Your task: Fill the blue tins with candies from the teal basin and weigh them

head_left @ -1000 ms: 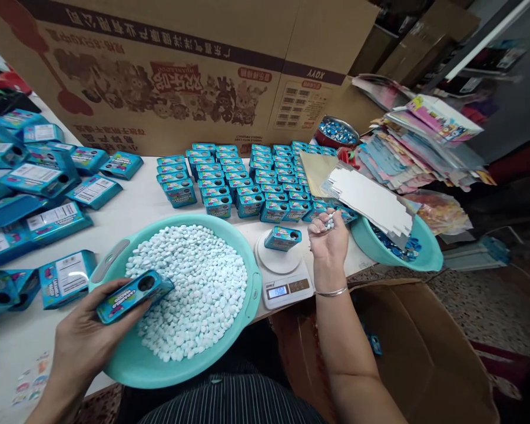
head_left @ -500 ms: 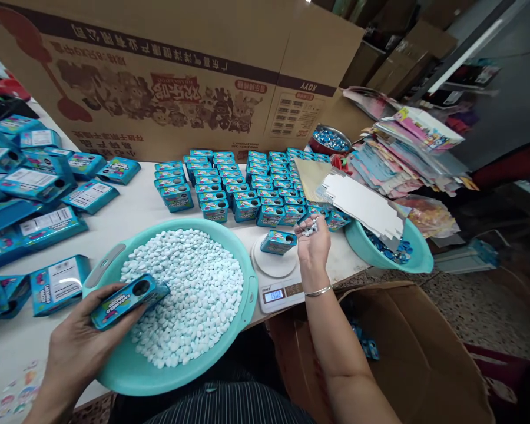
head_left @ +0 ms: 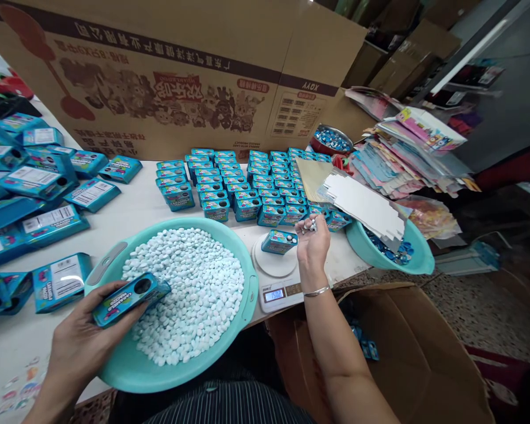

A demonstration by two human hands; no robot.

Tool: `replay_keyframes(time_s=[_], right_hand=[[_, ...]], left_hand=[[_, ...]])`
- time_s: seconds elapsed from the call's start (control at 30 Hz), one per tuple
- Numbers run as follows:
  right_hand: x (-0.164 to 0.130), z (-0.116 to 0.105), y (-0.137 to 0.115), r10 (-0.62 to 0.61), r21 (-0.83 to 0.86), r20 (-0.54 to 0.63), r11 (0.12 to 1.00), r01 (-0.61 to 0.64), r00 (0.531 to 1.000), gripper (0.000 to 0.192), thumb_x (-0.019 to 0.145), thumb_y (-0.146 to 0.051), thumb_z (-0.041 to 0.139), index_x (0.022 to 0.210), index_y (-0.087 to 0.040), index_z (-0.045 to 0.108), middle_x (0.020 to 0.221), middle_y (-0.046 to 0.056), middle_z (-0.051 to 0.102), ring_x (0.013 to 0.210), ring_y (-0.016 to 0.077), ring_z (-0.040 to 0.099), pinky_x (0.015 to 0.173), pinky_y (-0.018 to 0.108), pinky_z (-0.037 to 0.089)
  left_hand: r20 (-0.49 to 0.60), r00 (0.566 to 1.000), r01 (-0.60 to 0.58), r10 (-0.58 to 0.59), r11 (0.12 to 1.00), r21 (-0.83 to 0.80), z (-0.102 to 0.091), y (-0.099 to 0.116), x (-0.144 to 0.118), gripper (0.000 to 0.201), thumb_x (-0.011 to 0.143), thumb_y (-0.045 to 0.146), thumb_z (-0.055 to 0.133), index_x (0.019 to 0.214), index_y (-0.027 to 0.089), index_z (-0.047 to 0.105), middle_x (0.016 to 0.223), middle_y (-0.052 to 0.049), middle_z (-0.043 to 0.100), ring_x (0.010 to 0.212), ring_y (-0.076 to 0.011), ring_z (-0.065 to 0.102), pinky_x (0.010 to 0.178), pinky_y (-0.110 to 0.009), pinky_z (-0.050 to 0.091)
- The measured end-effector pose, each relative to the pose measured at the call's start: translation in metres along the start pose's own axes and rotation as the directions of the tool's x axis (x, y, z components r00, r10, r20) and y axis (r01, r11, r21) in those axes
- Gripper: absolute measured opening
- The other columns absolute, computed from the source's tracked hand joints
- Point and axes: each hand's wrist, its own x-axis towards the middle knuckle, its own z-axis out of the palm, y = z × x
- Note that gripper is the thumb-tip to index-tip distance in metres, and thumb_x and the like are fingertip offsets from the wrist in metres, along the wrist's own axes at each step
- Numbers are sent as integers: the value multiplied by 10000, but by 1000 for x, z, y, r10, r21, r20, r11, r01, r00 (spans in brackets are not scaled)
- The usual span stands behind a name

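Teal tin (head_left: 280, 241) sits on the scale (head_left: 277, 277) mid-fill, right hand (head_left: 312, 242) pinching white candies (head_left: 311, 224) beside it, left hand (head_left: 86, 335) gripping another tin (head_left: 130, 297) over the basin (head_left: 242, 318); rows of tins (head_left: 242, 185) stand behind.

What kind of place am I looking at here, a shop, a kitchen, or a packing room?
Most likely a small packing workshop. Rows of identical blue tins stand on the white table, a teal basin holds loose white candies, one tin sits on a digital scale, and large printed cartons stand behind.
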Motion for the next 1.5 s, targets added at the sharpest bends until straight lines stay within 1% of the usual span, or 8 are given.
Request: replay_keyframes(time_s=[0.27, 0.47, 0.87, 1.0, 1.23, 1.33, 1.4, 1.5], right_hand=[[13, -7, -31, 235, 205, -46, 953, -221, 971, 260, 978, -311, 477, 738, -215, 449, 544, -108, 388, 450, 60, 425, 520, 186, 430], [14, -26, -61, 193, 257, -27, 950, -180, 981, 235, 975, -297, 480, 755, -219, 450, 546, -113, 404, 453, 63, 462, 541, 201, 458], [-1, -49, -55, 270, 353, -84, 908, -225, 959, 264, 996, -281, 424, 747, -206, 470, 533, -103, 425, 441, 63, 451, 518, 198, 456], [-2, -53, -47, 263, 335, -49, 913, -232, 964, 231, 951, -276, 525, 742, -206, 453, 533, -109, 418, 441, 61, 445, 509, 190, 454], [1, -51, -33, 234, 284, 76, 927, -246, 969, 267, 876, -274, 627, 726, -205, 418, 539, -112, 397, 435, 53, 430, 486, 169, 440], [7, -62, -33, 196, 258, 97, 942, -215, 976, 279, 814, -231, 657, 691, -198, 409, 539, -102, 394, 431, 55, 422, 466, 171, 441], [12, -72, -36, 197, 250, 53, 946, -204, 979, 235, 788, -184, 630, 677, -194, 423, 536, -89, 397, 426, 61, 423, 456, 181, 450], [18, -88, -39, 215, 281, -17, 938, -202, 976, 141, 795, -134, 549, 691, -190, 473, 543, -64, 408, 425, 72, 429, 435, 187, 454]], left_hand=[[33, 998, -54, 53, 998, 13, -3, -4, -1, 374, 522, 511, 736, 847, 329, 703, 722, 99, 750, 670, -219, 722, 662, -314, 595], [168, 975, -154, 144, 987, 43, -10, -9, 0, 374, 651, 472, 715, 1009, 378, 656, 999, 110, 768, 925, -230, 741, 883, -355, 585], [372, 866, -400, 334, 910, 113, -30, -7, -6, 542, 777, 513, 643, 1290, 434, 485, 1275, 15, 653, 1189, -303, 639, 1034, -456, 507], [410, 731, -574, 546, 816, -63, -15, 59, 17, 628, 821, 503, 651, 1392, 425, 401, 1380, -21, 574, 1278, -285, 559, 1063, -462, 482], [650, 195, -881, 734, 422, -212, 141, 202, 37, 651, 809, 392, 710, 1369, 174, 460, 1373, -156, 568, 1260, -315, 536, 1042, -440, 438], [775, 92, -943, 625, 305, -134, 188, 219, 29, 424, 791, 398, 719, 1127, 161, 615, 1177, -151, 666, 1113, -329, 600, 954, -464, 445], [769, 64, -953, 636, 267, -142, 190, 219, 34, 305, 808, 382, 695, 1017, 166, 641, 1101, -133, 690, 1062, -310, 614, 944, -454, 432], [678, 171, -936, 715, 333, -116, 149, 209, 68, 254, 840, 382, 655, 987, 176, 637, 1060, -111, 702, 1018, -282, 625, 920, -427, 442]])
